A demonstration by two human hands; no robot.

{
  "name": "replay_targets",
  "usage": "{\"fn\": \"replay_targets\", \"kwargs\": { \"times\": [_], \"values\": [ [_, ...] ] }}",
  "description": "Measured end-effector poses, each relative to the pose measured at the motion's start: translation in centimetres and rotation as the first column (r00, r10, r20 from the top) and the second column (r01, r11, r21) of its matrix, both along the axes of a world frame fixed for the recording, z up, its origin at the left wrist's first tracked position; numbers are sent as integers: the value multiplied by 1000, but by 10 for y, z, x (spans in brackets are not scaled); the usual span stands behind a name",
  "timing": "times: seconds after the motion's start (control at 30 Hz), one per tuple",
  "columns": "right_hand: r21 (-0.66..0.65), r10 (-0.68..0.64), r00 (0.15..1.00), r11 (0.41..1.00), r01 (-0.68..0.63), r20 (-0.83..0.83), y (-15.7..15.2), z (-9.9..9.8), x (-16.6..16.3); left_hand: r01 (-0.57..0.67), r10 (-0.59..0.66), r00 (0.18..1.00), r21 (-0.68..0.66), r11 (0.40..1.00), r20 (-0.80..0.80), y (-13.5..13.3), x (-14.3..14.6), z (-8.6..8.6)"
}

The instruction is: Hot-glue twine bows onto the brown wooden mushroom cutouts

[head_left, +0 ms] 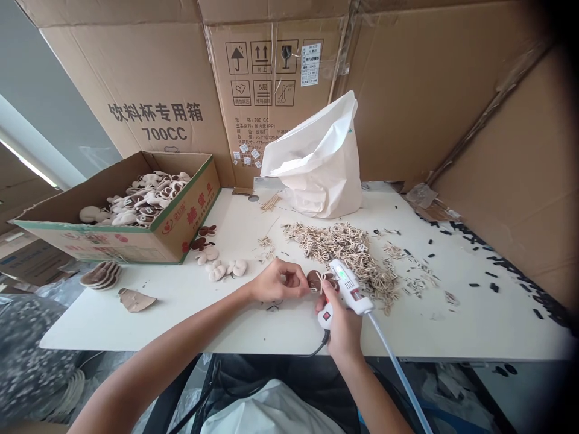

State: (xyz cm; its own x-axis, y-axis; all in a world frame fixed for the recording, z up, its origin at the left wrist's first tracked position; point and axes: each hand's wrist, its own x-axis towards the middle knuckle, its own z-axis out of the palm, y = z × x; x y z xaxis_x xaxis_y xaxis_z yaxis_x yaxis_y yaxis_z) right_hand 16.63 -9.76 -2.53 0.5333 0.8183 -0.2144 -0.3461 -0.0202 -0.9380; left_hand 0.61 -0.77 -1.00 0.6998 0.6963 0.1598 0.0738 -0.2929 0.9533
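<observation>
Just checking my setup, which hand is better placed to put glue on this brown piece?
Right hand, probably: it grips the hot glue gun right beside the brown piece, while the left hand pinches that piece.

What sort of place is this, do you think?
Probably a handicraft workshop: a hot glue gun, a cardboard box of cream and brown shaped pieces, and a heap of pale strips on the work table.

On the table I've got a cardboard box at the left, with padded cutouts in it. A pile of wooden sticks lies right of centre, a paper bag just behind it — cardboard sheets stand behind everything.
</observation>
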Motion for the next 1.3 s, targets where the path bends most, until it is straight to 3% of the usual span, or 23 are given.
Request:
{"fn": "replay_targets", "kwargs": {
  "times": [0.8, 1.3],
  "values": [
    [15, 7, 1000, 1000, -7, -20, 0, 1, 0, -67, 67, 998, 38, 997, -1, 1, 1, -1],
    [19, -5, 1000, 1000, 6, -10, 1, -1, -1, -48, 49, 999, 117, 992, -9, -3, 1, -1]
  ]
}}
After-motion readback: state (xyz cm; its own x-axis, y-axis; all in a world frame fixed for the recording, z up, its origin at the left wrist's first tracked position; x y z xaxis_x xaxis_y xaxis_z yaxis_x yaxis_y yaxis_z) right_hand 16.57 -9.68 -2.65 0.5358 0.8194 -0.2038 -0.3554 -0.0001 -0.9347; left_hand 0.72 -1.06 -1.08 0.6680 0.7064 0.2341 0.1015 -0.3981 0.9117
